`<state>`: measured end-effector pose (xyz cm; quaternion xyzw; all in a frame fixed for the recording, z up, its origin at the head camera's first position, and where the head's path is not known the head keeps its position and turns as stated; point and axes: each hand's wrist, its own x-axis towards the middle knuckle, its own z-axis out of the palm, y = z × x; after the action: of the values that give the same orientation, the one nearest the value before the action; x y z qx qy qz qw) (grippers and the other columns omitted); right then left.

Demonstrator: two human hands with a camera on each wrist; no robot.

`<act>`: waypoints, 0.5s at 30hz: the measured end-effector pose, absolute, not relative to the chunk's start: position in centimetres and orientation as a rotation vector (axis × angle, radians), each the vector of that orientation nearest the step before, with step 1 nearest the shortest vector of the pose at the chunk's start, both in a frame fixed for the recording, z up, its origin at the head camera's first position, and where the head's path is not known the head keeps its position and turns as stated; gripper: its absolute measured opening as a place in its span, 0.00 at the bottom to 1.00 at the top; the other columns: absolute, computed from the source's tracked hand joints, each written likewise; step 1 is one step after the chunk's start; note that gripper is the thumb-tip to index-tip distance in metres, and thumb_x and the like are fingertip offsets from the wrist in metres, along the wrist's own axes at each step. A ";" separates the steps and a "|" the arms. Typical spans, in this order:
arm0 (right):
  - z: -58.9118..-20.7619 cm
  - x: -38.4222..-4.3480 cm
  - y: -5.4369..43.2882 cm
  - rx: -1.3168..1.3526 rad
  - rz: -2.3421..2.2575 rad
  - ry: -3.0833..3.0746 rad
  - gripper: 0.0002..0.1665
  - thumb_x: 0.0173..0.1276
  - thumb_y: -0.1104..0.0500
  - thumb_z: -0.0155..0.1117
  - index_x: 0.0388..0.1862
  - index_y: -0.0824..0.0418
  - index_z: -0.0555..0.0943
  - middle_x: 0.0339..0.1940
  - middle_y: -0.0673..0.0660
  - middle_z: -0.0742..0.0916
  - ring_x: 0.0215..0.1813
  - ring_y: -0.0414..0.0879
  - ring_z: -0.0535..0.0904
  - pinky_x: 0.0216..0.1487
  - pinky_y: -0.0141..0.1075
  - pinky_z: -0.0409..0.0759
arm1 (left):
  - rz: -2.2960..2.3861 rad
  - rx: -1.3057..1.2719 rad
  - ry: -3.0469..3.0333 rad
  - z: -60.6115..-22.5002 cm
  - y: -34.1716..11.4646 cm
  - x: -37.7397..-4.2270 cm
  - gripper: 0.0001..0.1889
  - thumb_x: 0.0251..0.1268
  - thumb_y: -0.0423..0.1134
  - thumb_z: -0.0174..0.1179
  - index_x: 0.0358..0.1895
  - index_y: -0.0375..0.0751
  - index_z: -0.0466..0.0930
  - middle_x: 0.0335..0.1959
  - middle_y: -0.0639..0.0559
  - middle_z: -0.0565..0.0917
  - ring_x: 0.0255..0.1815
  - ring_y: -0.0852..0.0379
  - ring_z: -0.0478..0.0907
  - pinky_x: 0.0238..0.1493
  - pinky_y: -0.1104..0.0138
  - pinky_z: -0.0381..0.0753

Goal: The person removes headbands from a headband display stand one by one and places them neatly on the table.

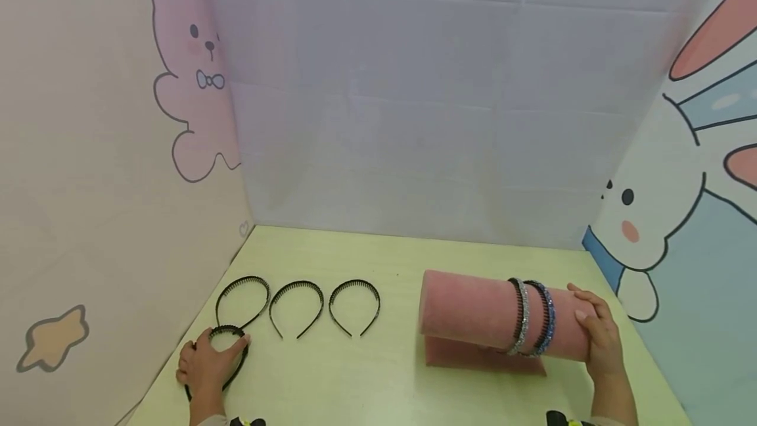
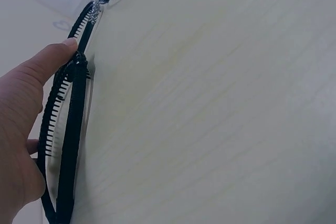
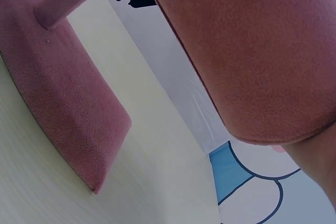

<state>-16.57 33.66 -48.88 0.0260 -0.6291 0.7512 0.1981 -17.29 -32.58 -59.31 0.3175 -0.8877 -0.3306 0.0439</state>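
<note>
At the eight o'clock side of the table (image 1: 355, 390), my left grip (image 1: 207, 361) held the near black headband (image 2: 68, 145) between spread thumb and fingers, the pink roll (image 1: 487, 313) lying about three o'clock from it, long axis roughly nine-to-three, its three o'clock end clasped by my right grip (image 1: 602, 337).

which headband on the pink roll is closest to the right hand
The blue glittery headband, between the silver headband and the right hand. The silver one sits farther off, nearer the middle of the pink roll.
</note>
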 end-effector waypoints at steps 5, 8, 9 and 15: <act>-48.8 -16.7 33.6 0.052 2.104 -1.772 0.16 0.71 0.67 0.43 0.54 0.62 0.73 0.56 0.45 0.78 0.60 0.41 0.64 0.52 0.32 0.58 | -1.001 0.943 -2.673 -58.9 -32.5 -16.8 0.53 0.42 0.67 0.65 0.66 0.34 0.54 0.64 0.22 0.43 0.64 0.25 0.38 0.57 0.35 0.35; -48.8 -16.8 33.6 0.050 2.097 -1.784 0.16 0.71 0.67 0.43 0.55 0.63 0.72 0.56 0.45 0.78 0.60 0.41 0.64 0.52 0.32 0.58 | -0.992 0.918 -2.618 -58.3 -32.2 -16.2 0.52 0.42 0.65 0.66 0.65 0.33 0.55 0.65 0.23 0.43 0.65 0.25 0.38 0.58 0.36 0.34; -48.8 -16.7 33.6 0.049 2.100 -1.783 0.16 0.71 0.67 0.43 0.55 0.63 0.72 0.56 0.45 0.78 0.60 0.41 0.64 0.52 0.32 0.58 | -0.989 0.908 -2.599 -58.1 -32.1 -16.0 0.52 0.42 0.64 0.67 0.65 0.34 0.56 0.65 0.23 0.44 0.65 0.26 0.39 0.58 0.36 0.34; -48.9 -16.7 33.7 0.049 2.103 -1.769 0.16 0.71 0.67 0.43 0.54 0.62 0.73 0.56 0.44 0.79 0.59 0.40 0.65 0.52 0.32 0.58 | -0.984 0.866 -2.563 -56.9 -31.2 -15.1 0.51 0.43 0.63 0.67 0.65 0.35 0.56 0.65 0.25 0.45 0.65 0.26 0.40 0.56 0.35 0.39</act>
<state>-16.67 33.71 -48.90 0.0176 -0.6313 0.7504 0.1950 -15.09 -31.24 -56.93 0.2984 -0.8826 -0.3387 0.1311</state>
